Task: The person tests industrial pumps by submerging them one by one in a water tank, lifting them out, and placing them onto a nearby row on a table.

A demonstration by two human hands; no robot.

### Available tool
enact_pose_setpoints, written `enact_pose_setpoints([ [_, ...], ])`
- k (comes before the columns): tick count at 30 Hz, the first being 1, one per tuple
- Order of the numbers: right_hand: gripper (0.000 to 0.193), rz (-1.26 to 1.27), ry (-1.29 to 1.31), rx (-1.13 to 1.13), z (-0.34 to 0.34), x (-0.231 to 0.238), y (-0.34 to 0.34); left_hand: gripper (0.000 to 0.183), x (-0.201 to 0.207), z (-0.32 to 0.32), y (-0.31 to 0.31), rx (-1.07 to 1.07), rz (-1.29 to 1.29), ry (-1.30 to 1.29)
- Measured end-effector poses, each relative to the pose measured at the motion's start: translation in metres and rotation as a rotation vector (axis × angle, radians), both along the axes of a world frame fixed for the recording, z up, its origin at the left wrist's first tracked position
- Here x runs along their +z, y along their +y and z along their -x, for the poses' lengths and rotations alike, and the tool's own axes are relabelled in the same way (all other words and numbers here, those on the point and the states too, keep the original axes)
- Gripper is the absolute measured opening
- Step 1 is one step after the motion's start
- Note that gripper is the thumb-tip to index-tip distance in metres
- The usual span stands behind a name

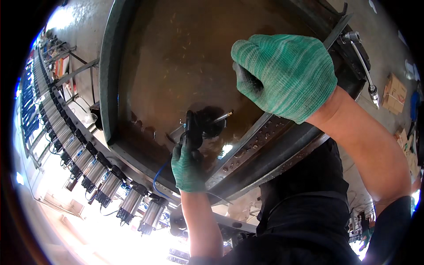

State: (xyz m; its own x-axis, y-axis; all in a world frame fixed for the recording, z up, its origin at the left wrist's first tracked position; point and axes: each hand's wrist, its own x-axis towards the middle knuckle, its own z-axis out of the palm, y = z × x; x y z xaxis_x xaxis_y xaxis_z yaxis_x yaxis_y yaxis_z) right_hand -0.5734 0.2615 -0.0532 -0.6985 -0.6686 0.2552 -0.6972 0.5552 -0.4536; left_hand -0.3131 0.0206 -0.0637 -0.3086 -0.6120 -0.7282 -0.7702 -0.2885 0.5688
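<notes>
A dark-walled tank (pixel 108 84) holds brownish water (pixel 198 57) with small pale specks. Low in the tank, my left hand (pixel 187 170), in a green knit glove, grips a black fitting-like part (pixel 191 128). A short metal rod with a brass-coloured tip (pixel 224 116) sticks out to its right. Its exact kind is unclear, and some of it blends into the dark water. A thin blue tube (pixel 157 179) runs up beside the left hand. Over the tank's right side, my right hand (pixel 287 75), gloved alike, is raised with fingers curled closed; whatever they may hold is hidden.
Several metal cylinders with black ends (pixel 108 190) line a curved-looking rack at left. A wet metal ledge (pixel 247 152) crosses the tank's near side. A ratchet-like tool (pixel 362 62) hangs over the right corner. Cardboard boxes (pixel 394 94) stand on the floor at right.
</notes>
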Motion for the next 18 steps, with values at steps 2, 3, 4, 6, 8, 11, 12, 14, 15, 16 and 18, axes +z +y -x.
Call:
enact_pose_setpoints([
  [2, 0.01, 0.015, 0.005, 0.0, -0.001, -0.002, 0.0, 0.065, -0.001, 0.001, 0.002, 0.072, -0.039, 0.037],
  [3, 0.01, 0.024, 0.007, 0.001, 0.0, -0.003, 0.0, 0.066, -0.001, 0.001, 0.002, 0.093, -0.052, 0.049],
  [4, 0.01, 0.028, 0.013, -0.002, -0.001, -0.004, 0.0, 0.066, -0.001, 0.001, 0.002, 0.081, -0.055, 0.05],
  [6, 0.01, 0.034, 0.026, -0.008, 0.0, -0.007, 0.001, 0.066, -0.003, 0.001, 0.002, 0.08, -0.052, 0.054],
  [8, 0.009, 0.028, 0.018, -0.009, 0.001, -0.01, 0.002, 0.065, -0.007, 0.002, 0.003, 0.034, -0.018, 0.055],
  [11, 0.013, -0.049, -0.004, 0.007, 0.004, 0.009, 0.004, 0.059, 0.003, 0.005, 0.005, -0.176, 0.093, 0.071],
  [12, 0.016, -0.088, -0.023, 0.013, 0.005, 0.012, 0.005, 0.056, 0.003, 0.005, 0.005, -0.207, 0.108, 0.071],
  [14, 0.013, -0.085, -0.036, 0.001, 0.008, 0.016, 0.004, 0.046, 0.0, 0.004, 0.0, -0.072, 0.057, 0.109],
  [15, 0.012, -0.074, -0.039, 0.007, 0.008, 0.016, 0.0, 0.04, 0.003, 0.003, 0.0, 0.006, 0.04, 0.135],
  [16, 0.011, -0.069, -0.03, 0.0, 0.007, 0.018, -0.001, 0.035, 0.01, 0.007, 0.008, 0.089, 0.026, 0.184],
  [18, 0.011, -0.058, -0.001, -0.002, 0.004, 0.016, -0.004, 0.025, 0.023, 0.002, 0.013, 0.19, 0.056, 0.251],
])
